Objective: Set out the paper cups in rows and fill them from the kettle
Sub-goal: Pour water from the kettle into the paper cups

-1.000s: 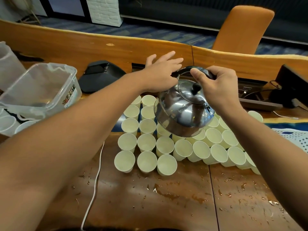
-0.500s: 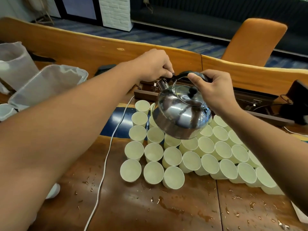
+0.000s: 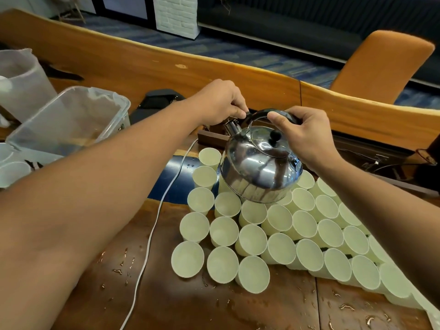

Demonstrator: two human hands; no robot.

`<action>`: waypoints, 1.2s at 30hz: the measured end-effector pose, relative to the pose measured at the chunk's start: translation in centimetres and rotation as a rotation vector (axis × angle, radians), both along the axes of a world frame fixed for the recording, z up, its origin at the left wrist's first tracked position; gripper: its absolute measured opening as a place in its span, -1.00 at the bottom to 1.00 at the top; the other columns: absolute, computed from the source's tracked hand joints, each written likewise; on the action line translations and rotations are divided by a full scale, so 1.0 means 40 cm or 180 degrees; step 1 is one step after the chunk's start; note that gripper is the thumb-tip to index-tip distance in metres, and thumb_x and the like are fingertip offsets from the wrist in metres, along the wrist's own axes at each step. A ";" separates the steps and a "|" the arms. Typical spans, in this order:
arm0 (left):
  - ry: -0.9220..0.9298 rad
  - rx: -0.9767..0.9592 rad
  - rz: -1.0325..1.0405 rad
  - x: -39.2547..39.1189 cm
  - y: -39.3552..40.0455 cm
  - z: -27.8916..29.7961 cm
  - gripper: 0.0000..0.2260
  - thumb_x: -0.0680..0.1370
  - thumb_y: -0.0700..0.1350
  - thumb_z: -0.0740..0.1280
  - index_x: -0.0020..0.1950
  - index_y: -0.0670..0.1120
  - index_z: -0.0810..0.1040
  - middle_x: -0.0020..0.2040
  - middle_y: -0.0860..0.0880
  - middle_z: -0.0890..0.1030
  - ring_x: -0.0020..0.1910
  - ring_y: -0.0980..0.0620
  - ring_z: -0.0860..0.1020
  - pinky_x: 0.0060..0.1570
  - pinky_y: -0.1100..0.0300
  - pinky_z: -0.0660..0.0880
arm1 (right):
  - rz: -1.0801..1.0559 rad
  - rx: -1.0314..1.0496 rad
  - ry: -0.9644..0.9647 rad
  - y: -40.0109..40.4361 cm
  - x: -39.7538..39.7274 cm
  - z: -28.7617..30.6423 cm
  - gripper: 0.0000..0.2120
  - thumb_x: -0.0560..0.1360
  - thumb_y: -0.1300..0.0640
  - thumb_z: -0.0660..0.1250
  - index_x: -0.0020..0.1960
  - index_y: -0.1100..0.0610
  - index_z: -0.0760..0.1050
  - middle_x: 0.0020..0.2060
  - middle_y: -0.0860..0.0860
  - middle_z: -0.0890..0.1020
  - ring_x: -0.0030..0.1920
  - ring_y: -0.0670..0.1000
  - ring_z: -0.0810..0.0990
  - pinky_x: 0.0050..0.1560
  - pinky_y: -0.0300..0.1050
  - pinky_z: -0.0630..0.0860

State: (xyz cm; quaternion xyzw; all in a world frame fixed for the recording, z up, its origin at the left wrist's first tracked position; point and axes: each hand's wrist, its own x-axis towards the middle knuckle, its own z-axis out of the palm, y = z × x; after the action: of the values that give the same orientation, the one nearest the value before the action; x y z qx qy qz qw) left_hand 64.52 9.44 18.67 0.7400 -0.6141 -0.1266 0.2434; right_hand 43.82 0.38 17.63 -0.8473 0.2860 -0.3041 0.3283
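A shiny steel kettle (image 3: 259,165) with a black lid knob hangs above the far rows of pale paper cups (image 3: 252,239), tipped away from me with its spout (image 3: 231,126) pointing to the far left. My right hand (image 3: 307,136) grips the black arched handle from the right. My left hand (image 3: 221,102) pinches the handle's left end, just above the spout. The cups stand upright in several tight rows on the wet wooden table (image 3: 190,306). Cups directly under the kettle are hidden. No stream of water is visible.
A clear plastic tub (image 3: 69,122) and a plastic jug (image 3: 21,84) stand at the left, with more cups beside them. A white cable (image 3: 152,236) runs down the table left of the cups. A black device (image 3: 157,101) sits behind; an orange chair (image 3: 381,67) stands at the back right.
My left hand went from open above the kettle to pinching the handle's left end. The kettle has stayed over the far rows, and the view has shifted so the cups sit lower right.
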 end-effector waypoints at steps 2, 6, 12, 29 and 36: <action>0.0026 -0.0005 0.0021 0.008 -0.002 -0.007 -0.85 0.55 -0.11 0.43 0.10 0.01 0.71 0.08 0.07 0.65 0.09 0.03 0.57 0.20 -0.03 0.50 | -0.0001 0.0035 -0.0011 -0.002 0.010 -0.005 -0.54 0.49 -0.18 0.41 -0.25 0.24 0.55 -0.36 0.22 0.55 -0.39 0.07 0.40 -0.34 0.06 0.42; 0.0096 -0.0049 0.0043 0.023 -0.005 -0.022 -0.85 0.55 -0.12 0.43 0.09 0.02 0.71 0.07 0.07 0.65 0.09 0.03 0.57 0.20 -0.01 0.50 | 0.0015 0.0063 -0.0021 -0.010 0.029 -0.019 -0.49 0.49 -0.18 0.41 -0.22 0.31 0.53 -0.33 0.28 0.54 -0.36 0.18 0.41 -0.35 0.08 0.41; 0.0165 -0.0109 0.0083 0.044 -0.004 -0.050 -0.85 0.55 -0.12 0.43 0.10 0.01 0.71 0.08 0.06 0.65 0.11 0.03 0.56 0.24 -0.01 0.46 | 0.0037 0.0037 0.0024 -0.012 0.051 -0.029 -0.50 0.49 -0.15 0.42 -0.24 0.31 0.53 -0.35 0.27 0.54 -0.39 0.15 0.39 -0.39 0.03 0.38; 0.0520 -0.0184 0.0207 0.056 -0.003 -0.084 -0.83 0.55 -0.14 0.42 0.13 -0.03 0.70 0.08 0.04 0.68 0.09 0.08 0.58 0.12 0.22 0.46 | 0.0017 -0.0050 0.0246 -0.016 0.081 -0.019 -0.61 0.47 -0.15 0.44 -0.31 0.15 0.55 -0.44 0.03 0.56 -0.45 -0.11 0.44 -0.41 -0.12 0.41; 0.0555 -0.0184 0.0295 0.064 -0.007 -0.100 -0.82 0.55 -0.13 0.43 0.14 -0.05 0.70 0.09 0.04 0.67 0.11 0.10 0.57 0.16 0.22 0.46 | 0.0022 -0.0149 0.0272 -0.029 0.097 -0.022 -0.57 0.46 -0.18 0.45 -0.25 0.22 0.60 -0.38 0.13 0.61 -0.31 0.17 0.56 -0.32 0.10 0.51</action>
State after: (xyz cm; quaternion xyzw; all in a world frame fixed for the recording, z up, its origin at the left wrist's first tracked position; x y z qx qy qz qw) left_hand 67.09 9.15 14.67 0.7466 -0.5590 -0.1613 0.3227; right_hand 47.69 -0.76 16.75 -0.8680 0.2897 -0.2730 0.2970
